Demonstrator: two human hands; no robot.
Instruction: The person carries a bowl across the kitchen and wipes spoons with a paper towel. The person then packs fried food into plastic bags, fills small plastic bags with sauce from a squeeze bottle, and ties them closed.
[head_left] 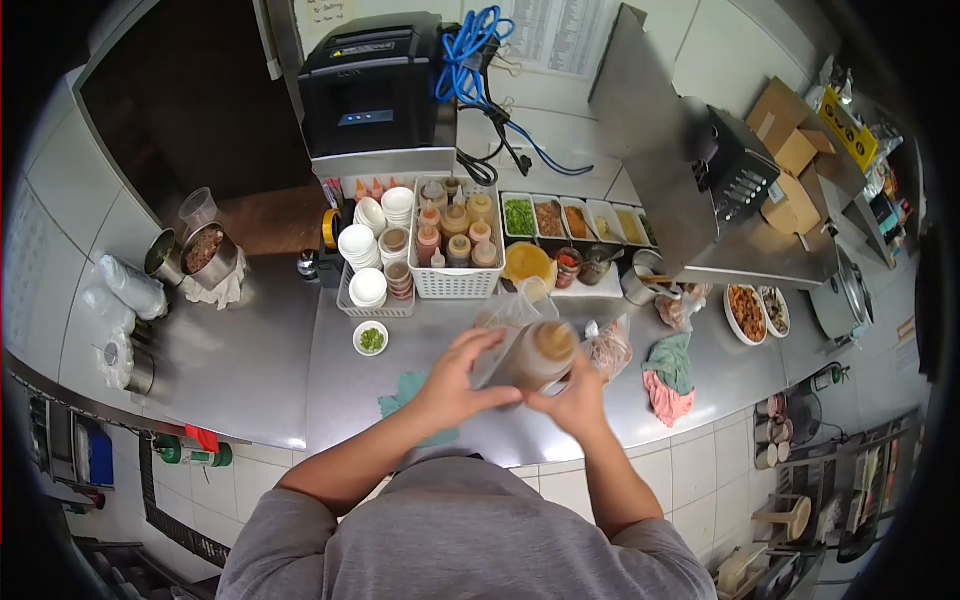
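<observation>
In front of my body a squeeze bottle (545, 352) of brownish sauce hangs tilted above the steel counter, somewhat blurred. My right hand (578, 402) grips its near right side, with the thumb at its base and the other fingers partly hidden behind it. Clear plastic, apparently a bag (512, 312), lies against the bottle's left side. My left hand (462, 378) curves around this plastic, thumb pointing toward the bottle and fingertips on the film. Whether the bottle is inside the bag I cannot tell. A green cloth (402, 392) lies under my left forearm.
Behind my hands stand a white basket (455, 284) of sauce bottles, stacked white cups (360, 245) and a yellow-filled tub (527, 262). A small bowl of chopped greens (371, 338) sits left. Rightward are a bagged food portion (609, 347), cloths (669, 378) and oval bowls (746, 312).
</observation>
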